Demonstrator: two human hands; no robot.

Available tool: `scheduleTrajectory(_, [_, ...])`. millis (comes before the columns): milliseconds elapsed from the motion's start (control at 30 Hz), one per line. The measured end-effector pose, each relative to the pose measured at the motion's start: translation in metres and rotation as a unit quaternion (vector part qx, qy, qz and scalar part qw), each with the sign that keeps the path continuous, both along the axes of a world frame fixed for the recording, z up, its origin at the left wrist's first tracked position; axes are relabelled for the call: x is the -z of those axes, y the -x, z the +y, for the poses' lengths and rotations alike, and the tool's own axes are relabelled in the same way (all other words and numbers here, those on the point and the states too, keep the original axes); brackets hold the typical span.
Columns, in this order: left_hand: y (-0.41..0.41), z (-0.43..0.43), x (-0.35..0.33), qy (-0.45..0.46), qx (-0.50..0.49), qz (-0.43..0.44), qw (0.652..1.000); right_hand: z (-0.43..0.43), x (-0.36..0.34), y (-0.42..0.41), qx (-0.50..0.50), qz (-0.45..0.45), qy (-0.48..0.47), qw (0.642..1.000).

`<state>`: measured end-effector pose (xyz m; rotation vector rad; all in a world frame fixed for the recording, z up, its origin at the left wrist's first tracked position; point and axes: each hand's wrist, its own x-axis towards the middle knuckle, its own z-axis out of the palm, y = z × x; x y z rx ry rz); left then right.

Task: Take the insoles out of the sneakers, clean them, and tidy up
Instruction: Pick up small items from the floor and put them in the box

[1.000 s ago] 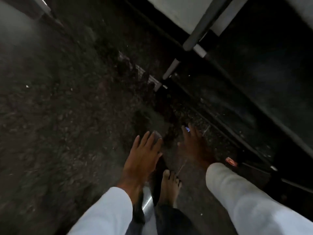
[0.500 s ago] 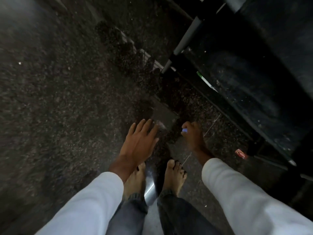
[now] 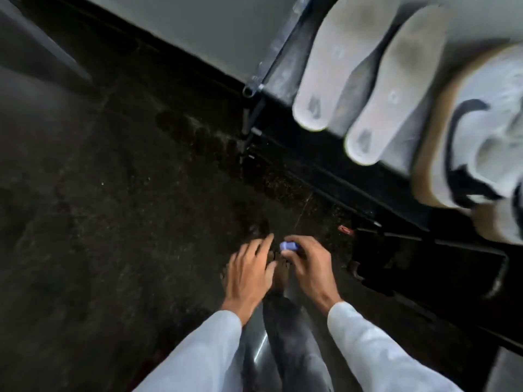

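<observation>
Two pale, stained insoles lie side by side on a raised dark surface at the upper right, the left insole (image 3: 336,63) and the right insole (image 3: 393,91), their heel ends hanging over the edge. A white sneaker (image 3: 478,131) with a black swoosh and tan sole lies beside them at the far right. My right hand (image 3: 308,264) pinches a small blue object (image 3: 289,246) between thumb and fingers. My left hand (image 3: 249,270) hovers just left of it, fingers spread and holding nothing.
The floor (image 3: 113,222) is dark speckled stone, dim and partly wet-looking. A black framed rack (image 3: 396,250) runs diagonally under the raised surface. A small red scrap (image 3: 345,230) lies on the floor by the rack. My bare foot (image 3: 281,274) shows between my hands.
The view has tilted up, bringing the insoles and sneaker into sight. My hands have drawn closer together, and the blue object in my right hand shows more plainly.
</observation>
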<state>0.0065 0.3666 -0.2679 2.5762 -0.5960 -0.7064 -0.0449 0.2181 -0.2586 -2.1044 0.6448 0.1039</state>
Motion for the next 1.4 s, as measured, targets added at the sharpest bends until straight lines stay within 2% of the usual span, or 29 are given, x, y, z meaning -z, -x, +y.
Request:
scheduleTrajectory(133, [0.010,-0.017,-0.069,0.059,0.048,-0.004,0.997,-0.005,-0.070,0.028,0.044,-0.025,0.002,0.999])
scheduleTrajectory(333, [0.040,-0.048,-0.130,0.075,0.135,-0.010,0.988,-0.030,-0.132,0.084,0.118,0.001,-0.001,0.993])
scheduleTrajectory(500, [0.089,-0.115,-0.167,0.088,0.190,0.006,0.978,-0.075,-0.175,0.147,0.214,-0.032,0.008,0.976])
scheduleTrajectory(667, [0.156,-0.214,-0.191,0.093,0.236,0.008,0.967,-0.166,-0.202,0.218,0.299,-0.046,0.051,0.952])
scheduleTrajectory(833, [0.209,-0.322,-0.216,0.132,0.275,-0.023,0.952,-0.291,-0.215,0.285,0.355,-0.027,0.163,0.920])
scheduleTrajectory(967, [0.232,-0.391,-0.232,0.128,0.320,-0.054,0.937,-0.388,-0.222,0.324,0.389,0.000,0.207,0.898])
scheduleTrajectory(1233, [0.246,-0.448,-0.237,0.114,0.360,-0.115,0.919,-0.496,-0.198,0.347,0.452,0.049,0.160,0.876])
scheduleTrajectory(1400, [0.241,-0.447,-0.223,0.093,0.355,-0.115,0.923,-0.517,-0.174,0.338,0.410,0.080,0.154,0.895])
